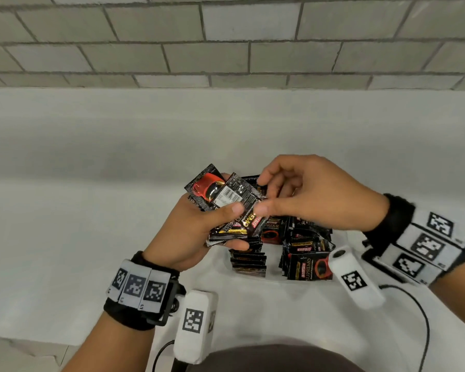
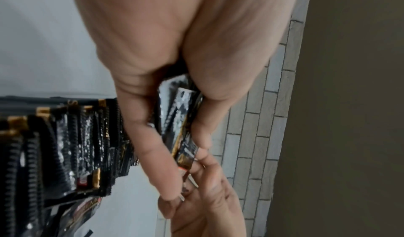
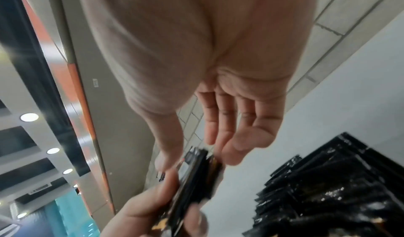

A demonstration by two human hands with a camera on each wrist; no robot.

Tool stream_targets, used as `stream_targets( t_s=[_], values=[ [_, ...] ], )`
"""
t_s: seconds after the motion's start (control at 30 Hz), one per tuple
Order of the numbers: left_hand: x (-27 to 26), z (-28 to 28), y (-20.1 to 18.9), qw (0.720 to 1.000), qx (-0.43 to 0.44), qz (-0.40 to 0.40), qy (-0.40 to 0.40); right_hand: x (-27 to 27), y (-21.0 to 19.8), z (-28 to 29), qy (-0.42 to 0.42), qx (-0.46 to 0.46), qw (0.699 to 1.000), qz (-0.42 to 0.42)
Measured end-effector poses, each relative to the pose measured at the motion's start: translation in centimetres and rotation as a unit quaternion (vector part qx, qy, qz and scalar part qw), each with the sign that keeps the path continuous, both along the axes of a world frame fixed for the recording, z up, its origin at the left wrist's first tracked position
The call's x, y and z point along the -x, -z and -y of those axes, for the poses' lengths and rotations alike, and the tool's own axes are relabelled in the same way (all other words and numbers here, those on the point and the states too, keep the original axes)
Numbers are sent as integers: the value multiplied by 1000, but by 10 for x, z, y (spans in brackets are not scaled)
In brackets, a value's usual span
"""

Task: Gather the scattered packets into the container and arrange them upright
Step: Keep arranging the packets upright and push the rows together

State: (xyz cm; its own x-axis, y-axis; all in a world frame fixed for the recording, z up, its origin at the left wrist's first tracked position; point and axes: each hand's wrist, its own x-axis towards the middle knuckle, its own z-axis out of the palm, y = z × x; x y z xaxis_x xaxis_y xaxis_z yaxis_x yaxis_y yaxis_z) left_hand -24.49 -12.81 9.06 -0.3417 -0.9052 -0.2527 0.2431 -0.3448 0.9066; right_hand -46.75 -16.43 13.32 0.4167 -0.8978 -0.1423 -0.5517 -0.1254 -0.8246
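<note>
My left hand (image 1: pixel 236 226) grips a fanned stack of black coffee packets (image 1: pixel 226 200) above the white table, thumb on top and fingers curled beneath. In the left wrist view the stack (image 2: pixel 183 119) shows edge-on between thumb and fingers. My right hand (image 1: pixel 263 196) hovers at the stack's right end with relaxed fingers; its thumb tip touches the top packet, which lies barcode side up. The right wrist view shows those fingers (image 3: pixel 220 133) spread just off the stack (image 3: pixel 196 175). Below stands a low white container (image 1: pixel 273 280) with several packets (image 1: pixel 309 264) upright in rows.
A grey brick wall (image 1: pixel 226 49) runs along the far edge of the white table (image 1: pixel 91 197). A black cable (image 1: pixel 424 318) loops at the near right. Dark clothing (image 1: pixel 274 358) fills the bottom edge.
</note>
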Motion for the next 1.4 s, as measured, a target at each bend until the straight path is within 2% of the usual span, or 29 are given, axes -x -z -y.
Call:
stream_targets(
  t_s=[0.07,0.13,0.23,0.3,0.4,0.5,0.57,0.7,0.8,0.87,0.93,1.03,1.13,1.2,1.3,1.4],
  values=[
    [4,0,-1,1000,10,-9,11,-2,6,-6,-10,-12,1000,13],
    [5,1,-1,1000,8,-18,-1,1,9,-4,24,8,999,24],
    [2,1,-2,998,-31,-33,-42,12,7,2,122,115,983,72],
    [2,-1,-4,997,-57,-34,-38,15,4,2,147,201,961,122],
    [7,-2,-6,996,-73,-55,-9,6,11,-7,75,260,955,123],
    [9,-1,-7,994,-83,-73,0,1,23,-14,-8,337,941,34],
    [7,1,-7,992,-93,-81,-17,5,26,-11,-38,358,933,6],
    [0,1,-3,996,-59,-62,-19,11,21,-10,-51,314,947,34],
    [0,1,1,998,-20,-66,-3,6,19,-9,16,204,973,106],
    [1,1,3,998,-1,-61,3,5,20,-3,56,126,987,86],
    [1,1,5,999,8,-40,-1,7,19,1,50,66,996,29],
    [-5,2,8,1000,16,-13,-7,13,15,3,66,2,996,54],
    [-17,4,8,999,11,1,-50,24,10,8,103,-31,990,90],
    [-26,6,9,996,0,7,-90,32,8,12,100,-32,994,40],
    [-36,8,11,992,-12,13,-127,37,9,14,30,-19,994,-108],
    [-38,8,12,991,-16,12,-130,31,18,13,-2,-14,988,-153]
  ],
)
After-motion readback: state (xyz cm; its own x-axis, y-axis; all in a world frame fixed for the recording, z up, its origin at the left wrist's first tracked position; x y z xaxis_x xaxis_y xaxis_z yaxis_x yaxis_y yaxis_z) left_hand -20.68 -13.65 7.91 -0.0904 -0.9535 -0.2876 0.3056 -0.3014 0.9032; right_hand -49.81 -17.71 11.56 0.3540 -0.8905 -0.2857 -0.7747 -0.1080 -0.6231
